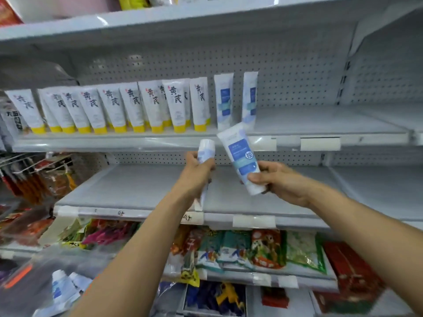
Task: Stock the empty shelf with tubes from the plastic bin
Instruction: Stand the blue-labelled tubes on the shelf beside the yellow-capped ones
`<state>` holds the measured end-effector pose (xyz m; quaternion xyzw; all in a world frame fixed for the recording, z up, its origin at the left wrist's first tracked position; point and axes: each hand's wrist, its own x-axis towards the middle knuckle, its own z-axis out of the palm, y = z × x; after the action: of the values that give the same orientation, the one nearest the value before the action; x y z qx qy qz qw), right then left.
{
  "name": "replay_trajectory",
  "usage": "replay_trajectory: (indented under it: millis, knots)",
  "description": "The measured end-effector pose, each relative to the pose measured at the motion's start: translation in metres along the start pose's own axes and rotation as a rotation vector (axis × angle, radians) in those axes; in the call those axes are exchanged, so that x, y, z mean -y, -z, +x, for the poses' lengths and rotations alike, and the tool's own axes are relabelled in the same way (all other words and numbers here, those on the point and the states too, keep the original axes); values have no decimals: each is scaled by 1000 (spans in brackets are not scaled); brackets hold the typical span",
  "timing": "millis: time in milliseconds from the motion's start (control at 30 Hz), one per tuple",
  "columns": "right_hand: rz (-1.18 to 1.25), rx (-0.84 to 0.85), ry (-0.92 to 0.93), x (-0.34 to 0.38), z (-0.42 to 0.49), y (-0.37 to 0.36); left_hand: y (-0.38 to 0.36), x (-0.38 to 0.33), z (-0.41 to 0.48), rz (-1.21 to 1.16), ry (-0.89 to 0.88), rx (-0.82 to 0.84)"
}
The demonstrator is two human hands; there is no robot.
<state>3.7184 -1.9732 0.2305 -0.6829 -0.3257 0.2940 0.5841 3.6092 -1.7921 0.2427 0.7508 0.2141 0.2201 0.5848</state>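
Observation:
My right hand [278, 181] grips a white tube with a blue label [241, 154] near its cap end, the tube tilted up and left toward the upper shelf [320, 124]. A second blue-and-white tube [205, 152] is held upright in my left hand [198, 171], cap end up. Two matching blue-label tubes [223, 100] stand on the upper shelf, to the right of a row of several white tubes with yellow caps [128, 108]. The clear plastic bin [34, 277] sits at the lower left with more blue-label tubes [61, 288] inside.
The upper shelf is bare to the right of the standing tubes. A bare grey shelf [142, 188] lies below my hands. Packaged snacks [263, 248] fill the lower shelves, and hanging goods [29, 177] crowd the left side.

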Motion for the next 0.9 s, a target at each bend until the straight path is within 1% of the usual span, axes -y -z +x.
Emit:
replay_trajectory:
  millis: [67, 167, 267, 367, 600, 733, 900]
  knots:
    - [40, -84, 69, 16, 0, 16, -12, -16, 5, 45, -32, 43]
    - [83, -275, 172, 40, 8, 38, -23, -35, 14, 161, -116, 120]
    - [40, -445, 235, 64, 21, 60, -29, -49, 30, 256, -236, 150]
    - [-59, -560, 255, 82, 42, 79, -35, -58, 45, 428, -403, 131]
    - [-316, -695, 227, 86, 103, 105, -40, -64, 75, 868, -687, 68]
    - [-474, -742, 161, 83, 134, 115, -42, -66, 87, 943, -734, 43]
    - [-503, -752, 135, 75, 156, 125, -44, -66, 96, 996, -748, 63]
